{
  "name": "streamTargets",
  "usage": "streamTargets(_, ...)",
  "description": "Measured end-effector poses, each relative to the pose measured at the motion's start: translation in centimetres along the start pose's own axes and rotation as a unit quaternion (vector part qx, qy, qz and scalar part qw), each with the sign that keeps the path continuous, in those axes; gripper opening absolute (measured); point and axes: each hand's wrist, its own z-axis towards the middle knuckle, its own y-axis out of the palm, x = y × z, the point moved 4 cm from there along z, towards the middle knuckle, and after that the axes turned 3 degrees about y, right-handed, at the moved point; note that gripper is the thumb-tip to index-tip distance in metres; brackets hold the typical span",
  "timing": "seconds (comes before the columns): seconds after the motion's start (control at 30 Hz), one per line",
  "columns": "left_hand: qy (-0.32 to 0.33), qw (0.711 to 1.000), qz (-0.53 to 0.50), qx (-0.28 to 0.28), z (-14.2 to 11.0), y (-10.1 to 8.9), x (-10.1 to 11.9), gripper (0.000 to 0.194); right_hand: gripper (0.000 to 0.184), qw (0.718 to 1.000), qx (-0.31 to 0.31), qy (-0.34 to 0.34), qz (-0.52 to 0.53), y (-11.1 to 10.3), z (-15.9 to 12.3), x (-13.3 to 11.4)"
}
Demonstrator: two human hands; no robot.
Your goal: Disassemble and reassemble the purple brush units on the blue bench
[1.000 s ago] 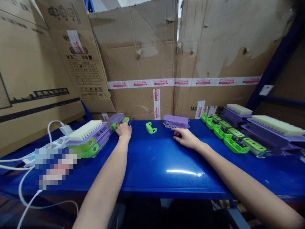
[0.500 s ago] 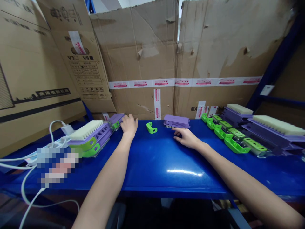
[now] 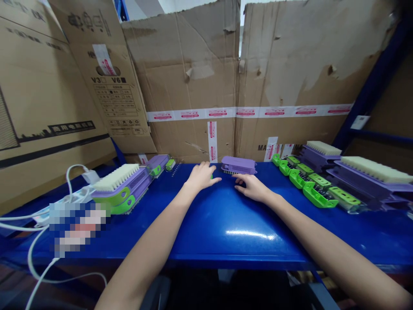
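My left hand (image 3: 201,175) reaches over the middle of the blue table, palm down, thumb spread from its fingers. Under it a small bit of a green curved plastic piece (image 3: 212,177) shows; the rest is covered, and I cannot tell whether the hand touches it. My right hand (image 3: 249,186) rests on the table, index finger stretched and other fingers loosely bent, holding nothing visible. Just beyond its fingertips lies a purple brush body (image 3: 239,164) with bristles facing down.
At left, stacked purple brushes with a white sponge pad (image 3: 118,177) stand near a power strip (image 3: 71,196) and white cables. A small green part (image 3: 170,164) lies behind them. Green pieces (image 3: 318,196) and more sponge-topped purple brushes (image 3: 376,170) line the right. Cardboard (image 3: 190,86) walls the back.
My left hand has moved right, from beside the left-hand brushes to over the green curved piece. A small green part and a thin spiky strip now show where it was. My right hand stays put.
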Motion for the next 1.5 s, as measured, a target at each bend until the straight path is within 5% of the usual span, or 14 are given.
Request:
streamTargets(0.17,0.036,0.997,0.031,-0.059,0.0,0.4,0.4,0.02,0.043,1.0,-0.004,0.001,0.006,0.1,0.0,0.2)
streamTargets(0.5,0.0,0.995,0.032,-0.092,0.1,0.8,-1.0,0.03,0.042,1.0,-0.003,0.0,0.008,0.1,0.1,0.3)
streamTargets(0.87,-0.208,0.977,0.011,-0.049,-0.9,2.0,-7.5,0.026,0.042,1.0,0.0,-0.001,0.011,0.2,0.1,0.4)
streamTargets(1.17,-0.278,0.96,0.028,0.014,-2.4,3.3,-10.6,0.027,0.042,1.0,0.004,0.002,0.019,0.1,0.0,0.4)
streamTargets(1.5,-0.168,0.983,0.069,0.015,-1.4,2.6,-8.6,0.033,0.043,1.0,-0.006,0.007,0.009,0.0,0.0,0.1)
